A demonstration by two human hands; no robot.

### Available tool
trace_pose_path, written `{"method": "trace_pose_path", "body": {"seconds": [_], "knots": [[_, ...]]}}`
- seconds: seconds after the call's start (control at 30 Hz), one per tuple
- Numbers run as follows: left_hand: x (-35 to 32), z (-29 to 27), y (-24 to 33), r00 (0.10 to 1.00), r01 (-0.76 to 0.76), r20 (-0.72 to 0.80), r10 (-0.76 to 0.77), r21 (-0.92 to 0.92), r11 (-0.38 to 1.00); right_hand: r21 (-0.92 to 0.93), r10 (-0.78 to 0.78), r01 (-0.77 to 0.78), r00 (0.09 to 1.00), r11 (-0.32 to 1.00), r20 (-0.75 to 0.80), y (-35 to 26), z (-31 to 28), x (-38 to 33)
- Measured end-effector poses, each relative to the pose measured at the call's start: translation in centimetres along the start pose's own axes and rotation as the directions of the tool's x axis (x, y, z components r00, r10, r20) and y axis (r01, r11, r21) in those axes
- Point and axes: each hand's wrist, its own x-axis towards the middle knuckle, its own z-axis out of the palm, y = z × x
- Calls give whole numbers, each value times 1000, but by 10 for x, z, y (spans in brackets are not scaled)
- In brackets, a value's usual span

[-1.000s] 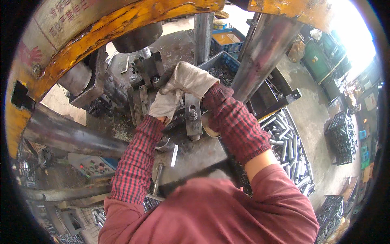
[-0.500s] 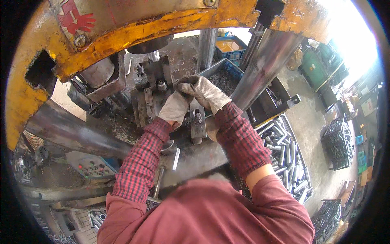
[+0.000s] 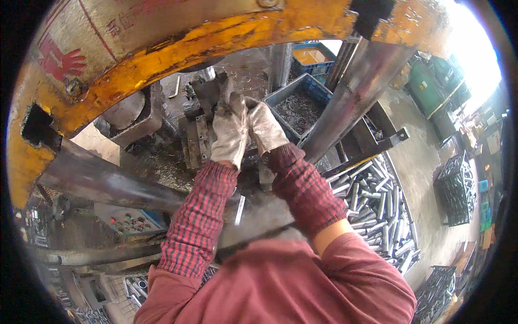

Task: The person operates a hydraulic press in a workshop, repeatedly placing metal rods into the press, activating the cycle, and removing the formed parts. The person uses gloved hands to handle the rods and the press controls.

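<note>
Pale work gloves cover both of my hands, which meet side by side over the press fixture. My left hand [image 3: 230,132] reaches up toward a dark metal block [image 3: 209,93], with its fingers curled in at the far end. Close against it, my right hand [image 3: 265,125] bends inward, fingertips near the left glove's. Whatever the two gloves grip is hidden between them. Slotted steel blocks [image 3: 192,141] of the fixture stand just left of my left hand. A flat bright strip [image 3: 240,210] lies on the machine bed below my wrists.
A yellow press frame [image 3: 178,51] arches overhead, with thick steel columns at left [image 3: 102,175] and right [image 3: 353,94]. A blue bin of metal shavings [image 3: 299,110] stands beyond my right hand. Cut metal tubes [image 3: 377,210] fill a container at right. Wire baskets [image 3: 457,189] stand farther off.
Both hands have moved farther into the fixture, the right one closing in toward the left. The upright stud and block that showed below the gloves are now mostly covered. The view has shifted slightly.
</note>
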Motion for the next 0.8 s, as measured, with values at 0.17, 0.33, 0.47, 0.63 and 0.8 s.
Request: {"method": "trace_pose_path", "body": {"seconds": [0.17,0.33,0.47,0.63,0.8], "knots": [[17,5,6,977,-88,209,47,193,977,-5,-106,111,928,994,-357,26,20,-5],[37,10,-6,962,264,203,-185,-493,829,-601,-206,76,967,795,-150,3,7,-6],[27,39,-25,996,45,-45,-77,-489,871,-834,-300,186,954,520,26,1,-5,24],[2,50,-58,995,-94,-29,91,-100,991,-932,-239,235,956,276,171,-2,-27,39],[-45,54,-36,851,-240,492,182,56,969,-912,58,377,919,160,390,-42,-54,55]]}}
